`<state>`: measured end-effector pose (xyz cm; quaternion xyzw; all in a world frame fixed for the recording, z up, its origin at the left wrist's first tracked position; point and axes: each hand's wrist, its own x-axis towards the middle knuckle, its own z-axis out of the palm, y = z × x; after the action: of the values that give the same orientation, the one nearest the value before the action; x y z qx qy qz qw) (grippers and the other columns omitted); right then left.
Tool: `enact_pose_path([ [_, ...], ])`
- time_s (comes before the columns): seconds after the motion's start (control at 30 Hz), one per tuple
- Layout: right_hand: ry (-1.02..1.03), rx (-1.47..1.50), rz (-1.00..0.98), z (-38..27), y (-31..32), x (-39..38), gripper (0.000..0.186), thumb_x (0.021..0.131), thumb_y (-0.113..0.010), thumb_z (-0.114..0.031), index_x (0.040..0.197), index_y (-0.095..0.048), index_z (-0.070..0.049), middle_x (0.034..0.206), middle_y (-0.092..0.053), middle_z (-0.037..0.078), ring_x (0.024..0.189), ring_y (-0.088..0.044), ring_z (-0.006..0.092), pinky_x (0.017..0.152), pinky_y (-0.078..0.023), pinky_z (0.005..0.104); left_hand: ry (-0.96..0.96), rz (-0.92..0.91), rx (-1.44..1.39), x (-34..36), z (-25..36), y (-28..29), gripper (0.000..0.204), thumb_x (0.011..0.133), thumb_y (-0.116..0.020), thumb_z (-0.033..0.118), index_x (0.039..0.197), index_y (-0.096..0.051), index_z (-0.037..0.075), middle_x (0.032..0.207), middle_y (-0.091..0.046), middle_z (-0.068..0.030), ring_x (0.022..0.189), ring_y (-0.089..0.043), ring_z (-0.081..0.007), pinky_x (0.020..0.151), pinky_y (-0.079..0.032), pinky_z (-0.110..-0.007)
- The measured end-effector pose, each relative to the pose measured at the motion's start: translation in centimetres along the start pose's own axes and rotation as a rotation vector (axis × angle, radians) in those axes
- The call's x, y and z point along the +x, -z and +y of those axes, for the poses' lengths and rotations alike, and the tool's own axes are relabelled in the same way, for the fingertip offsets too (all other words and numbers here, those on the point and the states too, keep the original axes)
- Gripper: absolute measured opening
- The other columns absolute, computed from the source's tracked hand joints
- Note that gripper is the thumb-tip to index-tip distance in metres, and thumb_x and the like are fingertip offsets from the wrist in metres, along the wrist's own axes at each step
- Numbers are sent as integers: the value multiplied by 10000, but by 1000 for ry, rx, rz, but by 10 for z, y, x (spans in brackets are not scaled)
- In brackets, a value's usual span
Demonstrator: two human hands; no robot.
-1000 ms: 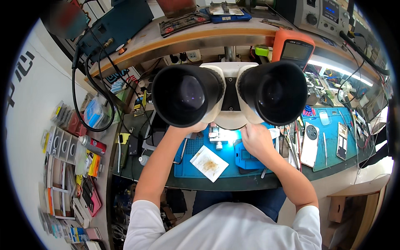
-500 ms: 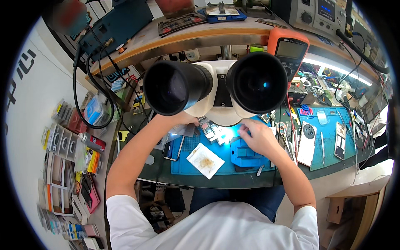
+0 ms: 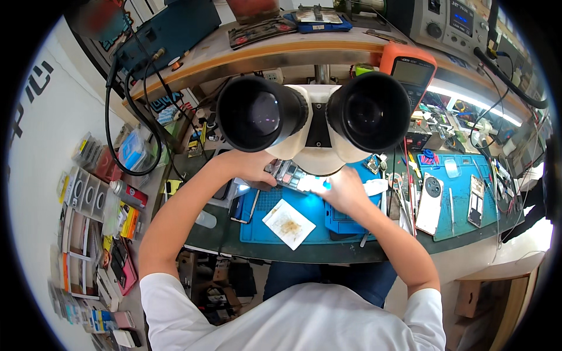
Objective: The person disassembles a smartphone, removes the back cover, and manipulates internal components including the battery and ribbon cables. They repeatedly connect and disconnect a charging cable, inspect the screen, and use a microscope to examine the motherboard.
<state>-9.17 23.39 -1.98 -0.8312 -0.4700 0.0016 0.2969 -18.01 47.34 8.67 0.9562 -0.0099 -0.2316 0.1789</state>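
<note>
Beneath the microscope (image 3: 310,126), a silvery, blocky metal fixture (image 3: 288,173) lies in a bright light above the blue work mat (image 3: 257,234). My left hand (image 3: 252,167) is closed on its left end, thumb and fingers gripping it. At the right end is my right hand (image 3: 345,190), its fingers closed and pressed to the fixture where the glare washes out detail. The microscope hides part of the fixture's far side. A stained white square pad (image 3: 288,224) lies nearer me, and a blue tray (image 3: 342,222) sits under my right wrist.
Two black eyepieces (image 3: 374,114) stand tall over my hands. An orange multimeter (image 3: 408,70) leans against the shelf edge (image 3: 246,71). A white phone back (image 3: 431,202) and tweezers lie on the right mat. Black cables (image 3: 140,120) hang at the left, near a spray can (image 3: 129,194).
My right hand has moved left onto the fixture, its fingers now against the right end. My left hand has shifted its hold, and the fixture sits slightly left and farther back.
</note>
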Motion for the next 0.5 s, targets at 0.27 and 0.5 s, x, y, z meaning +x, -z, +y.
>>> enact_pose_path([
  [0.27, -109, 25, -149, 30, 46, 2, 295, 810, -713, -132, 1087, -709, -30, 997, -676, 167, 995, -613, 361, 906, -485, 440, -203, 381, 19, 41, -9, -68, 675, 766, -755, 461, 1139, -612, -83, 1090, -659, -298, 1020, -655, -398, 905, -511, -430],
  [0.5, -207, 107, -186, 20, 64, 2, 323, 823, -712, -120, 1104, -678, 33, 1102, -670, 211, 1112, -599, 380, 975, -479, 430, -15, 400, -392, 31, 5, -98, 654, 769, -803, 414, 1210, -599, -24, 1169, -637, -234, 1084, -617, -324, 937, -486, -396],
])
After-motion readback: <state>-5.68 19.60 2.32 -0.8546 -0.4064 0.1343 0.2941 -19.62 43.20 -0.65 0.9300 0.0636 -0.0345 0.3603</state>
